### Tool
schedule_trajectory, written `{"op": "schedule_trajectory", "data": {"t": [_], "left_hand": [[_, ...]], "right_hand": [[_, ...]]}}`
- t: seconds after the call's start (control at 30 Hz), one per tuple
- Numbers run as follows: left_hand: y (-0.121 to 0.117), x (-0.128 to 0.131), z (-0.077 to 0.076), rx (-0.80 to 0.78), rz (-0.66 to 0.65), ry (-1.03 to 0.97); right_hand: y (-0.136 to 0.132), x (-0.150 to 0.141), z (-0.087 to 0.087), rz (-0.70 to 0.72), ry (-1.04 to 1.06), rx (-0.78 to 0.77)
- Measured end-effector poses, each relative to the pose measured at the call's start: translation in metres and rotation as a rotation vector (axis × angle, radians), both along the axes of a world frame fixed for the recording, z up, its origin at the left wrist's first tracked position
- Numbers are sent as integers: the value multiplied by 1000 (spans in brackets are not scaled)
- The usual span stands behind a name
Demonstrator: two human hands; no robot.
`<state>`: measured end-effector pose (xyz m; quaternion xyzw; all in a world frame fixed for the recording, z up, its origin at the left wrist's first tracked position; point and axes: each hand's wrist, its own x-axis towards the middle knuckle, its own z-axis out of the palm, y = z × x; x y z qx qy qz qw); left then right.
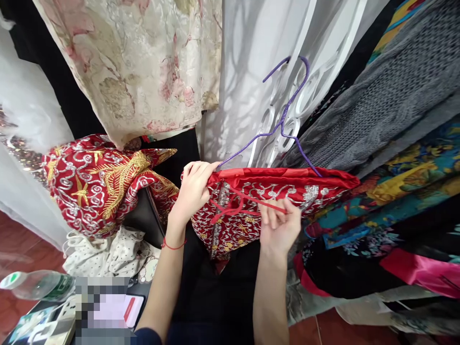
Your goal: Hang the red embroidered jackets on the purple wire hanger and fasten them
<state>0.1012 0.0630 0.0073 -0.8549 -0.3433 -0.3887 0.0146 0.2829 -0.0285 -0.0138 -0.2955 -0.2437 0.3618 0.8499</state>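
Note:
A red skirt [233, 235] with silver and gold embroidery hangs on a purple wire hanger [283, 117], its red satin waistband [266, 173] uppermost. My left hand [196, 184] is closed on the waistband's left end, beside the hanger's lower corner. Red ties [239, 206] cross the front of the skirt in a loop. With curled fingers, my right hand [279, 220] pinches the end of one tie and holds it out to the right. The hanger's hook points up and to the left, near a white scrolled metal frame.
At left, a red embroidered garment [97, 187] lies bunched above a spotted white cloth [108, 251]. A plastic bottle [39, 285] and a phone [134, 309] are at lower left. Cream floral fabric [154, 67] hangs above; a grey knit [391, 86] and patterned clothes crowd the right.

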Motion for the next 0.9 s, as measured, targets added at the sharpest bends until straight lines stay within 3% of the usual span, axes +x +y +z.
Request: {"op": "schedule_trajectory", "data": {"t": [0.1,0.17,0.3,0.37,0.5,0.63,0.9], "left_hand": [[-2,1,1,-7,12,-5],[-5,3,2,8,19,-8],[-14,12,5,46,90,-24],[-16,17,6,52,144,-27],[-15,26,8,46,224,-33],[-11,32,8,57,281,-90],[-13,37,9,7,327,-192]], "right_hand": [[-5,19,4,-189,-13,10],[-5,24,2,-223,-161,-41],[6,5,-11,57,-577,-206],[15,-14,-17,130,-692,-248],[28,-49,-18,-101,-785,-293],[32,-63,-13,-270,-885,-353],[28,-59,-11,-76,-968,-267]]}}
